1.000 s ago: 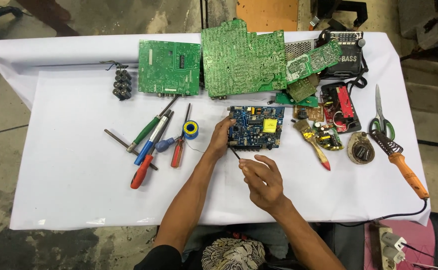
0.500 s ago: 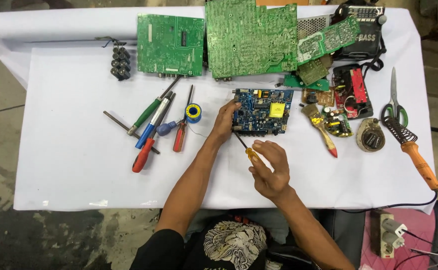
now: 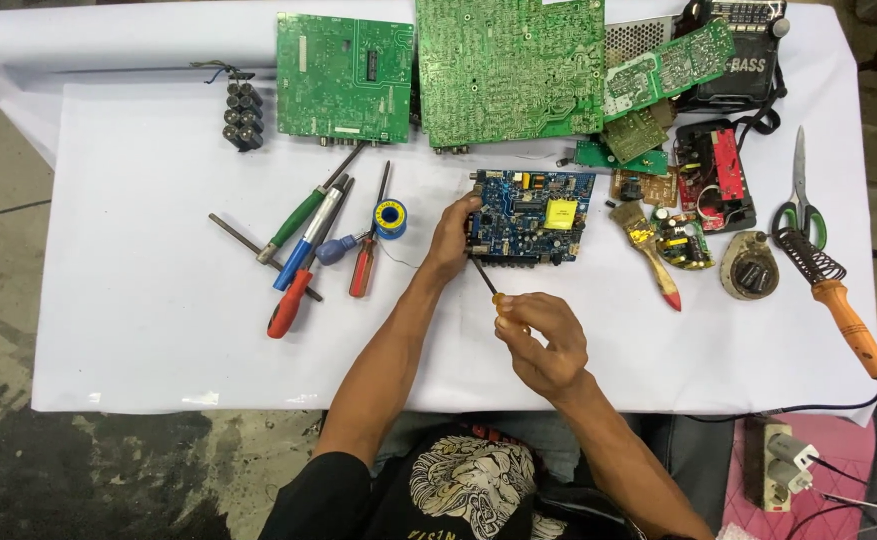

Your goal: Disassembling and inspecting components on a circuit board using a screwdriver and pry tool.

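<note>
From the head view, looking down on a table under a white cloth, the person sits at the near edge with both forearms reaching out over it. The left hand rests on the left edge of a small blue circuit board, its fingers curled against the board's side and pressing it to the cloth. The board lies flat near the middle of the table, with a yellow square part on its right half. The right hand is closed around the orange handle of a small screwdriver, whose dark shaft slants up and left, its tip touching or just beside the board's near left corner; I cannot tell which.

Left of the board lies a loose bunch of hand tools: a green-handled screwdriver, a blue-handled one, a red-handled one, and a spool of solder just beside them. Far left sits a black battery pack. Along the far edge lie a medium green board and a large green board, touching side by side. To the right of the blue board lie a paint brush, a round tin, scissors and a soldering iron with an orange handle, its cord trailing off the near right corner.
</note>
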